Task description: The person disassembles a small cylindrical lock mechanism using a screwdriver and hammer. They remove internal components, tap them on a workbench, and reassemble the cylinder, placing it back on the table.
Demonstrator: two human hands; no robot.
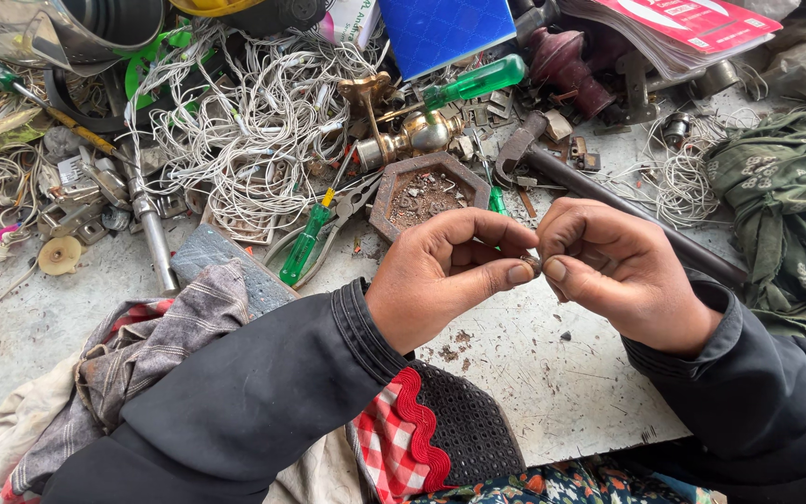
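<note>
L hand (445,271) + R hand (608,266) | fingertips pinched together on tiny dark metal bit (535,265) | above rusty hexagonal metal tray (422,191)

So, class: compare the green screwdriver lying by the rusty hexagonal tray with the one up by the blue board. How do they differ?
The lower screwdriver has a slim handle with a yellow collar; the upper screwdriver has a thicker, all-green handle. The lower lies steeply, the upper nearly level. Both are translucent green.

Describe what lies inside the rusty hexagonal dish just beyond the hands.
The hexagonal dish holds brownish grit and a few small metal bits, too small to identify. Its near rim is partly covered by the left hand, so that corner's contents cannot be seen. The right hand sits beside it.
</note>
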